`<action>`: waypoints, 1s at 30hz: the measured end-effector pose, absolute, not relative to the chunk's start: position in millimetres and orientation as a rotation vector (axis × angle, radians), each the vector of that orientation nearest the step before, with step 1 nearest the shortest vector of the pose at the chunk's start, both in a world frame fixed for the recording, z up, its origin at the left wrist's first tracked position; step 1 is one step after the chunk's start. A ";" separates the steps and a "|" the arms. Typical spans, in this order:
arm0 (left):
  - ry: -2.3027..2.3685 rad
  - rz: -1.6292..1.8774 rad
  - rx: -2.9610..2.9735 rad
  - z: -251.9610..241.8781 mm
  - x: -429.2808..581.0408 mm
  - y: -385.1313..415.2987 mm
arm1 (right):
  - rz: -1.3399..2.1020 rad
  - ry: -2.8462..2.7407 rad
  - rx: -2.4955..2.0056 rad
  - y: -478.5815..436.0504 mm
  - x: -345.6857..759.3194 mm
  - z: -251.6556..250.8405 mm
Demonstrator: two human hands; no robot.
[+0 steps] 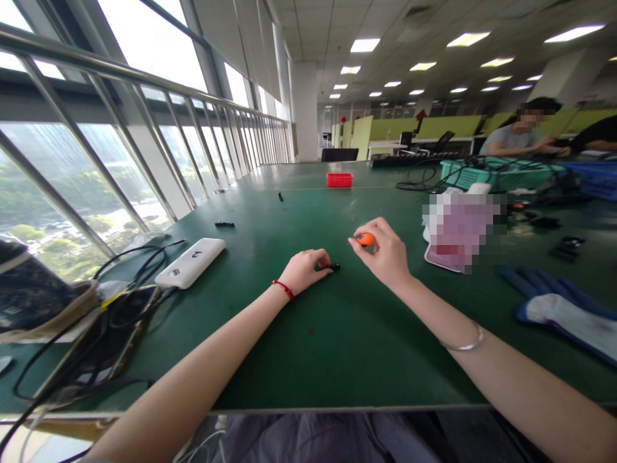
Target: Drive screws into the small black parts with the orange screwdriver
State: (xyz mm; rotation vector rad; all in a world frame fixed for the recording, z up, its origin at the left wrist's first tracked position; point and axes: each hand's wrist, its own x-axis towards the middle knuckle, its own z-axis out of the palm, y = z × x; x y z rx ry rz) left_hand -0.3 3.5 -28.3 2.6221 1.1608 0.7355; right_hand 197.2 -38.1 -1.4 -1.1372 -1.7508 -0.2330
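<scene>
My left hand (304, 271) rests low over the green table, with thumb and fingers closed on a small black part (333, 266) whose end sticks out to the right. Just right of it, my right hand (388, 256) is raised above the tabletop. Its thumb and fingers pinch an orange rounded object (366, 239); the fingers hide part of it, so its exact kind does not show.
A white power bank (190, 263) and cables lie left, near a dark phone-like device (116, 334). Beyond are a black strip (224, 224) and a red basket (340, 180). Right are a blue-white glove (569, 315) and a green basket (501, 173). A person sits behind.
</scene>
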 end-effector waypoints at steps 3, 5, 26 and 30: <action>1.178 0.741 2.634 -29.1 -0.8 4.1 | -0.315 -2.035 -1.127 -24.4 202.6 -12.1; 1.172 0.749 2.639 -29.8 -1.1 4.6 | -0.248 -2.216 -1.096 -17.3 203.1 -19.5; 1.181 0.780 2.639 -30.5 -0.5 4.4 | -0.035 -2.304 -1.222 -7.5 194.0 -36.8; 1.166 0.800 2.602 -30.6 0.9 4.3 | -0.029 -2.287 -1.242 -7.1 196.6 -37.3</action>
